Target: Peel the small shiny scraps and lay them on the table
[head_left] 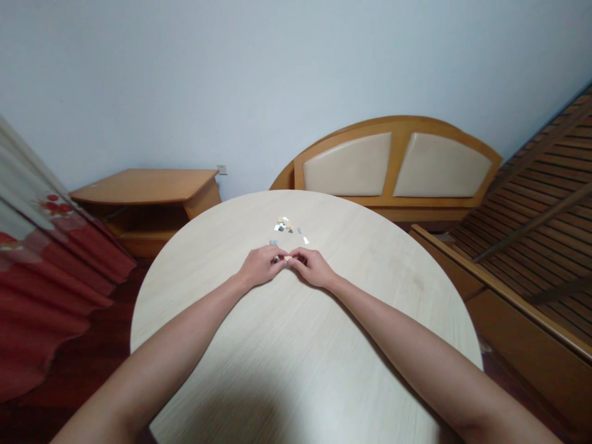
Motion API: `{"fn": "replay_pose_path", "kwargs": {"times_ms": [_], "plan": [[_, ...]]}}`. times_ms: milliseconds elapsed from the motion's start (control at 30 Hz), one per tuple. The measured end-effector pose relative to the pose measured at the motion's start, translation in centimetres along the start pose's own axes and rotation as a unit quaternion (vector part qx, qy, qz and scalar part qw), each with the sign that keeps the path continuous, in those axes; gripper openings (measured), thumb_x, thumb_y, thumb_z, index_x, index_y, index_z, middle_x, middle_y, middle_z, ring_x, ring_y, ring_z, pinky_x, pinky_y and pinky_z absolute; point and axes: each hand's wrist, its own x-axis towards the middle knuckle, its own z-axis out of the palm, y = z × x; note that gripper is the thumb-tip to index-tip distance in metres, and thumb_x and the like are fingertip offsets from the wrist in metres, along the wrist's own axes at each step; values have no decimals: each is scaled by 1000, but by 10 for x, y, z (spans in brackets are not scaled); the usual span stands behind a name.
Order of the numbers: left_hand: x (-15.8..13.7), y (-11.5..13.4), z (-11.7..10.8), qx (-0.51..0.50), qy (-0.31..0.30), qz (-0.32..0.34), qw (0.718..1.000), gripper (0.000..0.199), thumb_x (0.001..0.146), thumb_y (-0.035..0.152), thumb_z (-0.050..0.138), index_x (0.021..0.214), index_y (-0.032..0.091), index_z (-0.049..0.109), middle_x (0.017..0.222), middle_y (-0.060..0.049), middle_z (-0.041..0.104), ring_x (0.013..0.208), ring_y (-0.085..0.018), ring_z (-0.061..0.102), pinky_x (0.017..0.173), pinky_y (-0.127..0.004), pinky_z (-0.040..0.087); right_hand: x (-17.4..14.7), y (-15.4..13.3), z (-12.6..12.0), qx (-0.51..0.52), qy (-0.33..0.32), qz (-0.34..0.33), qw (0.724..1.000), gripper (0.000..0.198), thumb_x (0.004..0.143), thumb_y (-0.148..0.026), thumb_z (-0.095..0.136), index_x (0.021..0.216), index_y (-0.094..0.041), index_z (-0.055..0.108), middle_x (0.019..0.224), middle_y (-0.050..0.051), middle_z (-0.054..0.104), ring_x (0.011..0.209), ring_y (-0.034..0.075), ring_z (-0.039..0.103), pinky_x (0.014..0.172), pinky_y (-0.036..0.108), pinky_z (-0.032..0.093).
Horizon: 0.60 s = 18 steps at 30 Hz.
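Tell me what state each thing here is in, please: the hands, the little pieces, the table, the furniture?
Left hand: on the table, fingertips pinched on a small piece.
Right hand: on the table, fingertips meeting the left hand's.
Small piece: held between both hands' fingertips.
Loose pieces: scattered flat beyond the hands.
Round table: upright.
Headboard: propped against the wall.
Slatted frame: tilted.

Small pieces (287,226) beyond the hands are too tiny to identify.
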Motion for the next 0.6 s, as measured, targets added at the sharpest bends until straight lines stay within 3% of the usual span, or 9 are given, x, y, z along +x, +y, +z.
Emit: {"fn": "replay_pose_path", "kwargs": {"times_ms": [600], "plan": [[0, 1, 0, 1, -3, 0, 1000, 20, 93, 35, 60, 100, 21, 72, 91, -4, 73, 78, -15, 65, 73, -26, 47, 0, 3, 0, 3, -1, -5, 1000, 22, 91, -35, 59, 96, -16, 68, 76, 3, 67, 67, 15, 58, 64, 27, 43]]}}
